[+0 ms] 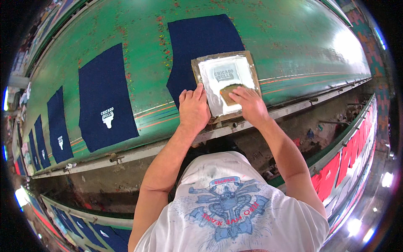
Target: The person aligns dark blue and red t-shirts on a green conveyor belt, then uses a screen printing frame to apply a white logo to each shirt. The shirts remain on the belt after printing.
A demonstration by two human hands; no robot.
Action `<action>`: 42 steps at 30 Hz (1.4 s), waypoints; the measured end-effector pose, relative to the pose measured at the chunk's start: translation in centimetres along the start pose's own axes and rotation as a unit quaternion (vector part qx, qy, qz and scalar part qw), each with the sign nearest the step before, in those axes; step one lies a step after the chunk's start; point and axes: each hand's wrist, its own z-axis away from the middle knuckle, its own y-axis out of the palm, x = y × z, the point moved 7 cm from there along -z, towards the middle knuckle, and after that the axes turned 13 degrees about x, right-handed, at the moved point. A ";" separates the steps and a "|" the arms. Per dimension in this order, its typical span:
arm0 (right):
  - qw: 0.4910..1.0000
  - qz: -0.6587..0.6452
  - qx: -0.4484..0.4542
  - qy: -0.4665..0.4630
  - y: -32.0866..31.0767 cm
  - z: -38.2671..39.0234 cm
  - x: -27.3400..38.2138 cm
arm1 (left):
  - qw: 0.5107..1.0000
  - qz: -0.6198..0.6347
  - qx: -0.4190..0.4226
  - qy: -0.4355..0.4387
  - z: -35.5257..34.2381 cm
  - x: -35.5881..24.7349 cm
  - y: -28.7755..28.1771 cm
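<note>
A small wooden-framed printing screen (253, 71) lies over the lower part of a navy fabric piece (203, 35) on the green table. White ink covers much of its mesh, and a dark printed design shows through near the middle. My right hand (250, 105) grips a brown squeegee (227, 95), which rests on the inked mesh at the near half. On the frame's left side, my left hand (194, 108) is closed with its fingers at the wooden edge. What the frame covers of the fabric is hidden.
Left along the long green table (147, 80) lie several navy pieces, the nearest panel (100, 84) bearing a white print. A metal rail (168, 146) edges the table. Behind me, other tables hold red pieces (331, 172) on the right and navy pieces (103, 231) on the left.
</note>
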 end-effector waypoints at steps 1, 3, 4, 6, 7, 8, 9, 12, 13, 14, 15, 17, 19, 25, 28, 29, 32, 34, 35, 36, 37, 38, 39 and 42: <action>1.000 0.009 -0.011 -0.009 -0.1 -1.4 -0.5 | 1.000 -0.004 0.007 -0.006 -0.1 0.0 -0.1; 1.000 0.018 -0.018 -0.015 -0.5 -4.1 -1.5 | 1.000 -0.001 0.014 -0.017 0.0 -0.2 -0.1; 1.000 0.006 -0.008 -0.023 -0.9 -5.2 -1.9 | 1.000 0.000 0.010 -0.022 0.0 -0.3 -0.1; 0.999 -0.023 0.025 -0.018 -1.9 -7.3 -3.0 | 0.999 -0.004 0.020 -0.045 -0.1 -0.4 0.2; 0.999 -0.018 0.047 -0.010 -2.2 -8.3 -3.5 | 0.998 -0.004 0.024 -0.051 -0.2 -0.6 0.4; 0.998 -0.023 0.052 -0.012 -2.8 -8.8 -3.7 | 0.998 -0.010 0.013 -0.054 -0.3 -0.7 0.4; 0.998 -0.028 0.060 -0.007 -3.2 -9.4 -4.1 | 0.998 -0.014 0.002 -0.056 -0.4 -0.9 0.4; 0.998 -0.034 0.053 -0.004 -4.2 -11.2 -4.9 | 0.997 -0.027 -0.014 -0.067 -0.5 -1.3 0.4; 0.997 -0.046 0.063 0.000 -4.2 -11.7 -5.3 | 0.997 -0.031 -0.011 -0.076 -0.5 -1.4 0.4; 0.995 -0.061 0.075 0.008 -4.0 -12.0 -5.7 | 0.996 -0.030 -0.011 -0.080 -0.5 -1.4 0.4; 0.996 -0.055 0.074 -0.022 -4.0 -12.1 -5.6 | 0.996 -0.028 -0.008 -0.086 -0.5 -1.5 0.4; 0.994 -0.043 0.082 -0.059 -3.5 -11.8 -5.5 | 0.995 -0.029 -0.012 -0.097 -0.6 -1.8 0.4; 0.992 -0.028 0.078 -0.096 -3.1 -10.6 -5.2 | 0.994 -0.035 -0.023 -0.106 -0.8 -2.0 0.4; 0.987 -0.017 0.040 -0.155 -2.7 -4.3 -2.4 | 0.991 -0.036 -0.025 -0.125 -0.9 -2.5 0.8; 0.987 -0.026 0.070 -0.144 -2.7 -1.7 -1.1 | 0.990 0.000 -0.055 -0.133 -0.8 -1.9 1.1; 0.983 -0.035 0.105 -0.145 -2.6 -0.9 -0.7 | 0.987 0.032 -0.068 -0.139 -0.8 -1.6 1.3; 0.983 -0.027 0.115 -0.139 -3.1 0.7 0.2 | 0.971 0.117 -0.152 -0.139 -0.4 -1.2 2.0; 0.977 -0.051 0.143 -0.149 -3.3 1.0 -0.1 | 0.954 0.161 -0.200 -0.155 0.2 -1.1 2.7; 0.973 -0.058 0.160 -0.155 -3.4 0.8 -0.4 | 0.945 0.177 -0.214 -0.175 0.6 -1.1 3.2; 0.968 -0.066 0.177 -0.164 -3.4 0.5 -0.7 | 0.934 0.191 -0.231 -0.192 1.0 -1.0 3.5; 0.967 -0.081 0.178 -0.162 -3.7 -0.3 -1.6 | 0.928 0.206 -0.234 -0.203 1.2 -0.9 3.9; 0.966 -0.097 0.180 -0.159 -3.9 -1.7 -2.8 | 0.922 0.219 -0.239 -0.210 1.4 -0.9 4.2; 0.965 -0.112 0.175 -0.158 -4.1 -3.3 -3.7 | 0.917 0.234 -0.240 -0.216 1.5 -0.8 4.3; 0.979 -0.090 0.056 -0.176 -4.9 -8.5 -5.1 | 0.919 0.235 -0.242 -0.207 1.4 -0.9 4.2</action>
